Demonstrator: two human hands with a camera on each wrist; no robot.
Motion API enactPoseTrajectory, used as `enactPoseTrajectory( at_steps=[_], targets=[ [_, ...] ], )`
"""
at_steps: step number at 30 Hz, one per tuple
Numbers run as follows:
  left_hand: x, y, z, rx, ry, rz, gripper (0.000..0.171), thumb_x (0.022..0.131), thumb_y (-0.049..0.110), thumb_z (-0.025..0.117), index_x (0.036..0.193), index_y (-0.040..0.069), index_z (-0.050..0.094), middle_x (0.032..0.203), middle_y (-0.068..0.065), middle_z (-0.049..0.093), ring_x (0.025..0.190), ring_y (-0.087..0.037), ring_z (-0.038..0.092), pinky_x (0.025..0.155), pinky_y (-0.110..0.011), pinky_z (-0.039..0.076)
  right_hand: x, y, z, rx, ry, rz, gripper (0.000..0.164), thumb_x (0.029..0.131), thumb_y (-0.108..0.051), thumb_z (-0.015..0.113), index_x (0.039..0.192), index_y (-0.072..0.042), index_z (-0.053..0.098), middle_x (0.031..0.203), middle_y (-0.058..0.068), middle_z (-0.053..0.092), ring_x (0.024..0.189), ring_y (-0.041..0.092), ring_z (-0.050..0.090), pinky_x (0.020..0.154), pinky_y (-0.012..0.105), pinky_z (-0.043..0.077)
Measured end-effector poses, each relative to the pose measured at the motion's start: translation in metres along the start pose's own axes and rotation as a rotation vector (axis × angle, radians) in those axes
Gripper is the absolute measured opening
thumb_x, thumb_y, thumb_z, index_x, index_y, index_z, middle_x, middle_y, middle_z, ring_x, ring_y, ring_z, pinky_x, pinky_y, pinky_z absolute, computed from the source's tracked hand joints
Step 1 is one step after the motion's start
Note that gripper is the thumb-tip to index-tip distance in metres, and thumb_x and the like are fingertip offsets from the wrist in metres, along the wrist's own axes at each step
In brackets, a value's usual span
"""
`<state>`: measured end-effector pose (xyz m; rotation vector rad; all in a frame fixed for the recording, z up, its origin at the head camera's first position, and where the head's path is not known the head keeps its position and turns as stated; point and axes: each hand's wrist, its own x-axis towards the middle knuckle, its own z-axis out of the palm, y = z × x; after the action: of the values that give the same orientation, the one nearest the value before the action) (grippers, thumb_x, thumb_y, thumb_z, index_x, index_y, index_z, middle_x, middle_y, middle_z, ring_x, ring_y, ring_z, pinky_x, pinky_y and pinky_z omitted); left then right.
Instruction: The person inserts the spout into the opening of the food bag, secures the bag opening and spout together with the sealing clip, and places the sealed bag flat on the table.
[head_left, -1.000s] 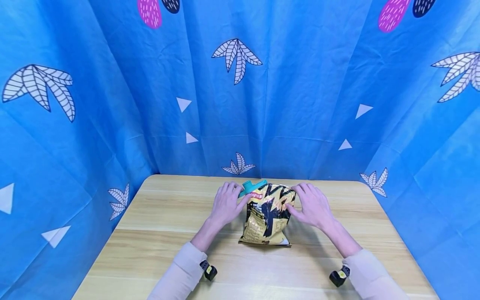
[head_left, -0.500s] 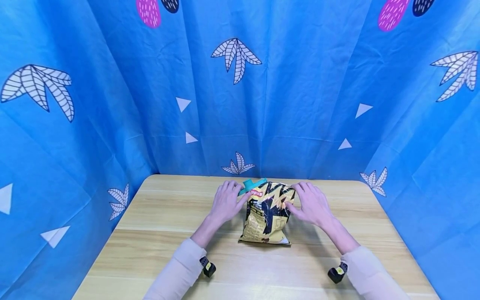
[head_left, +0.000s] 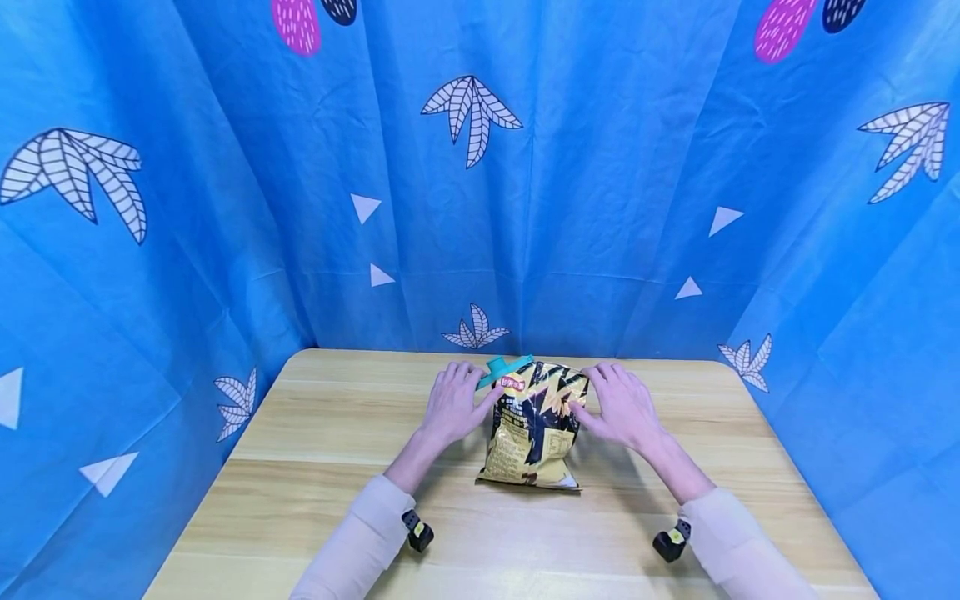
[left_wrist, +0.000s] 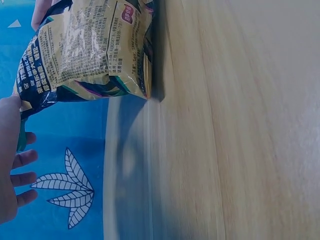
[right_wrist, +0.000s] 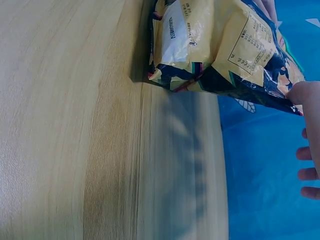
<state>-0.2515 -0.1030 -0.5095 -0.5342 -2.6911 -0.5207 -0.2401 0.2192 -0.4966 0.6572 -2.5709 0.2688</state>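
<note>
A gold and black chip bag (head_left: 534,429) stands on the table between both hands, its printed back facing me. My left hand (head_left: 453,406) pinches its upper left corner, thumb in front; a teal bag clip (head_left: 506,370) sits slanted at that corner, touching the hand. At the upper right corner, my right hand (head_left: 621,407) pinches the bag with the thumb in front. In the left wrist view the thumb presses the bag (left_wrist: 95,47) while the other fingers extend behind. The right wrist view shows the bag's (right_wrist: 245,47) far corner under the thumb. The clip's far side is hidden.
The wooden table (head_left: 300,500) has rounded far corners. A blue curtain (head_left: 600,192) with leaf prints hangs behind it and along both sides. Each wrist wears a small black camera (head_left: 417,532).
The bag's top has tipped up slightly. Both hands keep their hold on its corners, and the clip has barely shifted.
</note>
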Motion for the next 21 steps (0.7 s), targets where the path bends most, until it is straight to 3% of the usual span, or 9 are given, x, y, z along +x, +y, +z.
enactPoseTrajectory(
  at_steps=[9,21],
  targets=[
    [0.003,0.000,0.006,0.022,-0.029,-0.004,0.063,0.105,0.064,0.045,0.133,0.011,0.067,0.131,-0.013,0.068,0.122,-0.031,0.061,0.107,-0.050,0.050,0.002,0.002,0.003,-0.013,-0.034,0.018,0.064,0.091,-0.057,0.066,0.127,-0.005,0.063,0.114,0.018,0.070,0.100,0.033,0.065,0.077,0.046,0.058],
    [0.000,-0.003,0.012,0.043,-0.051,-0.028,0.062,0.105,0.064,0.045,0.128,0.011,0.068,0.127,-0.013,0.068,0.116,-0.030,0.060,0.103,-0.047,0.050,0.001,0.002,0.008,-0.006,-0.070,0.019,0.064,0.092,-0.058,0.065,0.128,-0.004,0.064,0.117,0.019,0.070,0.102,0.033,0.065,0.078,0.046,0.059]
  ],
)
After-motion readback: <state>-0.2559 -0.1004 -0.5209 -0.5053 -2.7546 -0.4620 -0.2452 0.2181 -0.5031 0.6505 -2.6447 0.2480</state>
